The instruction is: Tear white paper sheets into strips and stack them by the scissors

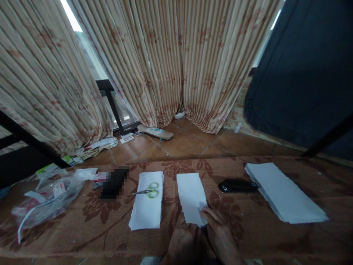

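A narrow white paper strip [191, 195] lies on the brown patterned table cloth [110, 224]. My right hand [219, 232] pinches its near right corner with the fingertips. My left hand [183, 241] rests just below the strip's near edge, fingers curled; I cannot tell whether it touches the paper. To the left lies a second white sheet [147, 211] with yellow-handled scissors [148, 191] on top of it.
A black stapler [237, 186] lies right of the strip, beside a stack of white paper [284, 193]. A blurred dark object [113, 183] and a clear plastic bag with packets [46, 200] sit at the left. Curtains [154, 62] and a slipper [155, 132] are on the floor side beyond.
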The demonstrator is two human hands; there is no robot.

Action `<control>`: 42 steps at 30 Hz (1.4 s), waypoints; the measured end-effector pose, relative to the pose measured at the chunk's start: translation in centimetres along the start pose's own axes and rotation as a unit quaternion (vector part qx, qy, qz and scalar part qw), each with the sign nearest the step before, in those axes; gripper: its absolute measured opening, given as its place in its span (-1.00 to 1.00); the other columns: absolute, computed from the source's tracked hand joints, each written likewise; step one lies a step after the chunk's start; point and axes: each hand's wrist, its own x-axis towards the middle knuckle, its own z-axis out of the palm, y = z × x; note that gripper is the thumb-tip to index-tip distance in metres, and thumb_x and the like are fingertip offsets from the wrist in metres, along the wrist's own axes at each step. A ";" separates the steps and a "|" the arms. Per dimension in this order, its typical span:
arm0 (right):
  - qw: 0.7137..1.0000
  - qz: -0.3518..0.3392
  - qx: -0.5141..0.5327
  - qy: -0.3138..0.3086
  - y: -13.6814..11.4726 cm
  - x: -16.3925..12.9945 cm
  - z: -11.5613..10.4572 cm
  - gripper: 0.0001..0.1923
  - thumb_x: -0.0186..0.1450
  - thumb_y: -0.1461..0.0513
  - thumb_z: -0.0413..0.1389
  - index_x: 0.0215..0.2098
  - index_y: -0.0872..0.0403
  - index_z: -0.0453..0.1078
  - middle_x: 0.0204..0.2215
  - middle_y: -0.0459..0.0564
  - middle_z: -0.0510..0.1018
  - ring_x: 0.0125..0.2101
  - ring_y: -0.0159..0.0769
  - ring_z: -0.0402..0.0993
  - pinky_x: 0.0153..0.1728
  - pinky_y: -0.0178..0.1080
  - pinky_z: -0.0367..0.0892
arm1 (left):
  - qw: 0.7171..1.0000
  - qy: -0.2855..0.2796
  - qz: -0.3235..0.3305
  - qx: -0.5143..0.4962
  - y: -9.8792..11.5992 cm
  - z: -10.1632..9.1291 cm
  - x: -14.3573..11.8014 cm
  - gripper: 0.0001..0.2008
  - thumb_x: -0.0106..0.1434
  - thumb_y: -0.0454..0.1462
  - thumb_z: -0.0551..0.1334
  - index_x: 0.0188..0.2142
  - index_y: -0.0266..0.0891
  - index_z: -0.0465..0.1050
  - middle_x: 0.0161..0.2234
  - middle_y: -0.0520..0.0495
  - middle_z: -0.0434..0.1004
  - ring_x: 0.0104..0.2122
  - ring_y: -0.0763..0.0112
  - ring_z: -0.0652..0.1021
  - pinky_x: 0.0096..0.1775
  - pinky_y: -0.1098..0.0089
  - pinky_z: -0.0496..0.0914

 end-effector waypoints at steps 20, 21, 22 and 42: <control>1.000 0.020 -0.008 -0.001 -0.2 0.1 0.1 -0.50 0.14 0.50 -0.11 -0.09 0.06 0.48 -0.04 0.00 0.52 -0.02 -0.24 0.39 0.02 -0.21 0.32 | 1.000 0.002 0.020 -0.007 -0.1 0.1 0.0 -0.88 0.19 -0.39 0.15 -0.46 -0.21 0.35 -0.48 0.02 0.43 -0.42 0.36 0.48 -0.04 0.15 0.31; 1.000 0.022 -0.010 -0.001 -0.2 0.1 0.1 -0.50 0.14 0.50 -0.10 -0.09 0.07 0.48 -0.05 0.00 0.52 -0.01 -0.23 0.39 0.03 -0.21 0.32 | 1.000 0.003 0.026 -0.008 -0.2 0.2 0.0 -0.88 0.19 -0.39 0.15 -0.47 -0.22 0.35 -0.49 0.02 0.43 -0.43 0.37 0.47 -0.01 0.12 0.30; 1.000 0.022 -0.010 -0.002 -0.1 0.1 0.2 -0.51 0.14 0.50 -0.10 -0.09 0.07 0.48 -0.05 0.01 0.53 -0.01 -0.23 0.38 0.04 -0.20 0.31 | 1.000 0.006 0.028 -0.011 -0.2 0.3 -0.1 -0.87 0.18 -0.40 0.15 -0.48 -0.22 0.34 -0.50 0.03 0.42 -0.45 0.37 0.47 0.01 0.10 0.28; 0.999 0.012 -0.024 0.042 -0.8 0.5 -0.3 -0.48 0.14 0.55 -0.13 -0.18 0.00 0.50 -0.16 -0.09 0.58 -0.10 -0.24 0.37 -0.02 -0.22 0.25 | 0.967 0.147 -0.170 -0.123 -3.0 0.7 -2.7 -0.52 0.19 -0.50 -0.05 0.09 -0.29 0.22 0.00 -0.25 0.42 0.01 0.27 0.46 -0.04 0.24 0.46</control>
